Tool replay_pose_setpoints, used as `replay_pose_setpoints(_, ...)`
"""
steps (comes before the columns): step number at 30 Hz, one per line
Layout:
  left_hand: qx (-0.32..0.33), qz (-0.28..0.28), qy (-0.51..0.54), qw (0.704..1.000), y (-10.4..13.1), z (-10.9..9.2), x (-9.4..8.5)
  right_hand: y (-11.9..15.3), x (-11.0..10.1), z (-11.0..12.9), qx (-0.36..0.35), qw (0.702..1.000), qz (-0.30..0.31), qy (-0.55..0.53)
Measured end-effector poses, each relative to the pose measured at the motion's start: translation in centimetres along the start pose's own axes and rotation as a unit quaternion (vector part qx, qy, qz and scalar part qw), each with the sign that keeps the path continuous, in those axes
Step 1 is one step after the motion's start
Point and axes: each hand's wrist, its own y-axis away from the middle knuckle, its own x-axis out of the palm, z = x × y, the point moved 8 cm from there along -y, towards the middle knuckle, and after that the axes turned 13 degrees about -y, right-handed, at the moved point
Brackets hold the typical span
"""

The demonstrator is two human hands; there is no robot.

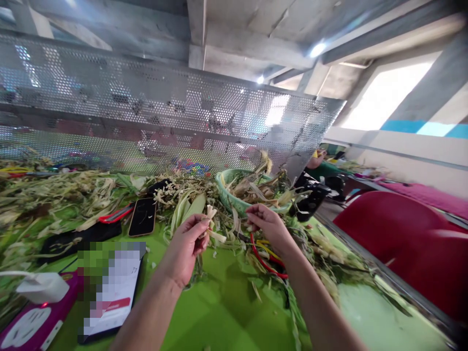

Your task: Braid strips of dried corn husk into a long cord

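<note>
Nearest, 2 forearms reach over the green table (234, 312). Left hand (185, 248) pinches a pale husk strip (212, 225) above it; right hand (268, 225) pinches its thin end, apparently mid-peel. Pulling apart likely needs steady tension.

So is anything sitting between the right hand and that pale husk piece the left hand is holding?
Nothing visible. The left hand pinches the pale dry corn husk piece; the right hand hovers beside it across an open gap, with only loose husks lying below on the green table.
</note>
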Motion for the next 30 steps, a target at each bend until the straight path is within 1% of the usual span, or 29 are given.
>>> replay_pose_setpoints(3,0.000,-0.003,-0.004,1.000,-0.1,0.1,-0.2,0.4,-0.4,1.7,-0.029,0.997,-0.028,-0.060)
replay_pose_setpoints(5,0.002,-0.003,-0.005,1.000,-0.2,0.1,-0.1,0.7,-0.3,2.5,-0.036,0.994,-0.030,-0.103)
replay_pose_setpoints(8,-0.006,0.014,-0.013,1.000,-0.1,0.2,0.3,1.2,0.7,3.0,-0.019,0.992,0.002,-0.125)
replay_pose_setpoints(14,-0.037,0.050,-0.019,0.998,0.2,0.8,1.4,2.5,3.9,3.7,0.010,0.987,0.081,-0.135)
replay_pose_setpoints(18,-0.046,0.080,-0.025,0.995,0.2,1.7,2.1,3.2,5.4,4.1,0.016,0.985,0.106,-0.139)
replay_pose_setpoints(22,-0.042,0.093,-0.041,0.994,0.1,2.1,2.4,3.4,6.1,4.0,0.028,0.981,0.119,-0.149)
replay_pose_setpoints(24,-0.039,0.090,-0.040,0.994,0.1,2.1,2.4,3.3,6.0,3.8,0.036,0.983,0.115,-0.141)
replay_pose_setpoints(26,-0.029,0.076,-0.032,0.996,-0.1,1.9,2.1,3.3,5.8,3.6,0.040,0.985,0.106,-0.133)
replay_pose_setpoints(30,0.007,0.022,-0.001,1.000,-0.3,0.7,0.8,3.1,5.1,3.5,0.043,0.985,0.101,-0.130)
